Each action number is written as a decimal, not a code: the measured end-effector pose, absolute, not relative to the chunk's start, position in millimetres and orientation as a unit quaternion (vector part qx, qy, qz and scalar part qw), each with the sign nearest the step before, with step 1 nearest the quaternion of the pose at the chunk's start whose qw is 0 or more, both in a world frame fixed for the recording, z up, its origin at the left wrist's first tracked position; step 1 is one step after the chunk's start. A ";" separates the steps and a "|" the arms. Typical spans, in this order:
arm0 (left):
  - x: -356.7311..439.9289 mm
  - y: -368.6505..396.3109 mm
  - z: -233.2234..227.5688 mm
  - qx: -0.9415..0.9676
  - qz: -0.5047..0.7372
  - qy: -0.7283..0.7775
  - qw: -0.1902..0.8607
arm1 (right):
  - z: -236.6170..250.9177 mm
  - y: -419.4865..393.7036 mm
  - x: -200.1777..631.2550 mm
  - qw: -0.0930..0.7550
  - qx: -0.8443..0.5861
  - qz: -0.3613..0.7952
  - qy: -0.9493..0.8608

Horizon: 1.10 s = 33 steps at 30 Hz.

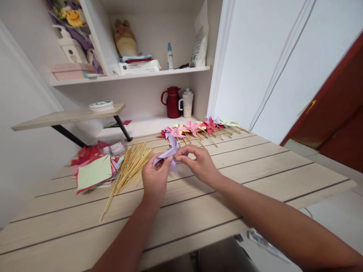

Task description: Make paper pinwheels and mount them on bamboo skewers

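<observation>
Hands on lilac paper pinwheel, mid-tabletop.

Left hand (155, 177) pinching lower-left flap of lilac paper pinwheel (169, 152), thumb on top; right hand (198, 161) pinching centre from the right, fingertips curled in. Pinwheel held just above wooden tabletop (255, 177), between both hands. Loose bundle of bamboo sticks (129, 170) lying just left of left hand, fanned toward near edge. Stack of coloured paper squares (95, 172) further left, green sheet on top. Row of finished pinwheels on sticks (202, 128) along far edge, behind hands. Red jug (172, 102) and speckled cup (187, 104) on shelf beyond.
</observation>
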<state>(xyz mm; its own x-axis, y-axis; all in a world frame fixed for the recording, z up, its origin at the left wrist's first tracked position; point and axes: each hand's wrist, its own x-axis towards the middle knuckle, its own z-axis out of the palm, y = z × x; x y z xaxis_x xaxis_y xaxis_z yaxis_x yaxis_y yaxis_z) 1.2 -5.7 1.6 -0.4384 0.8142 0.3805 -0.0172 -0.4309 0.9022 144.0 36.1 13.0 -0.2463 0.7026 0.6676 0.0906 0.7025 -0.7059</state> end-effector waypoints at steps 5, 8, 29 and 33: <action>1.2 -6.1 2.3 0.427 0.725 0.432 0.325 | 12.1 35.5 144.6 0.557 -0.276 0.263 -0.738; 1.9 -6.1 1.8 0.422 0.724 0.426 0.341 | 11.6 35.3 144.9 0.557 -0.276 0.258 -0.739; 4.0 -8.1 2.6 0.444 0.727 0.418 0.316 | 8.6 33.3 140.8 0.584 -0.284 0.285 -0.705; 4.0 -8.4 3.8 0.440 0.727 0.426 0.310 | 4.8 35.0 140.0 0.602 -0.276 0.306 -0.684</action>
<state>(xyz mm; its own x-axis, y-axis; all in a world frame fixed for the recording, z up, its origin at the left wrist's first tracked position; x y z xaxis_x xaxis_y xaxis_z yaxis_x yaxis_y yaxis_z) 4.0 -8.4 3.8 -0.4195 0.8263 0.3758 -0.0757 -0.4444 0.8926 140.0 35.0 4.8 -0.1234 0.7464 0.6540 0.0091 0.6599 -0.7513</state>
